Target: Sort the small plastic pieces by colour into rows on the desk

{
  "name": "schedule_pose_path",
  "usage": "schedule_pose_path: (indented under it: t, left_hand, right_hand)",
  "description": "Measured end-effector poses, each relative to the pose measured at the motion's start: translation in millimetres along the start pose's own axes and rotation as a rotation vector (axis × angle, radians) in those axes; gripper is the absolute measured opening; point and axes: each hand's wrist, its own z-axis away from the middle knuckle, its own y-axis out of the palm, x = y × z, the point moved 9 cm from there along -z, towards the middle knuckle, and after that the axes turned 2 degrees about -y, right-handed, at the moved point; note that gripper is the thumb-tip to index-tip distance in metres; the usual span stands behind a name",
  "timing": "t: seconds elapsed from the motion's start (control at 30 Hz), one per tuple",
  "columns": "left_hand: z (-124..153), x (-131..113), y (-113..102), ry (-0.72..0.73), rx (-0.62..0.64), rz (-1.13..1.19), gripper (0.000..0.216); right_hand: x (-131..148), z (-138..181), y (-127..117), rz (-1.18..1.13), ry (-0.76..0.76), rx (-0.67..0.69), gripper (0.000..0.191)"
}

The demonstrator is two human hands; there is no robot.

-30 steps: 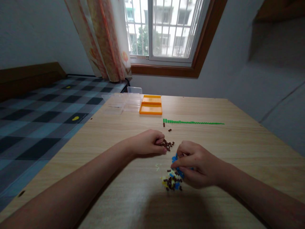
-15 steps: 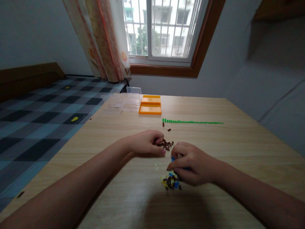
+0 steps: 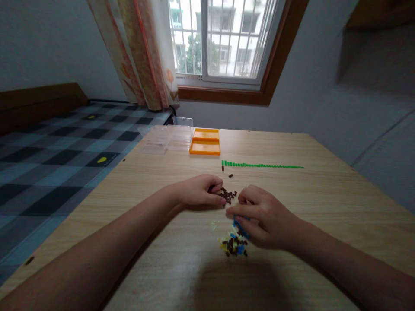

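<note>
Beside a pile of small brown pieces (image 3: pixel 230 195), my left hand (image 3: pixel 202 191) rests on the table. Its fingers are curled in and its thumb lies along the near edge of the pile; whatever is inside the fingers is hidden. My right hand (image 3: pixel 267 216) is just to the right, index finger stretched toward the brown pile and thumb apart from it. Blue pieces (image 3: pixel 241 225) show beneath its thumb, on the table. Nearer to me lies a mixed heap (image 3: pixel 232 247) of brown, yellow, blue and pale pieces.
A row of green pieces (image 3: pixel 262 165) runs across the table (image 3: pixel 324 207). Two brown pieces (image 3: pixel 231 176) lie near its left end. Farther back are an orange two-part tray (image 3: pixel 205 152) and clear plastic boxes (image 3: pixel 155 140). A checked bed (image 3: pixel 65 168) adjoins on the left.
My right hand has moved up from the mixed heap toward the brown pile, its index finger now stretched out. My left hand has barely shifted.
</note>
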Motion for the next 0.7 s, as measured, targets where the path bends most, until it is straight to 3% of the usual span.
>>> schedule_pose_path:
  t: [0.2,0.7]
  left_hand:
    - [0.0,-2.5,-2.6,-0.003,0.0,-0.013,0.039]
    - [-0.6,-4.6,-1.9,-0.002,0.014,0.002,0.041]
  right_hand:
    - [27.7,-1.9,7.0,-0.133,-0.04,-0.008,0.017]
    - [20.1,-4.2,23.4,-0.106,-0.014,0.027,0.011]
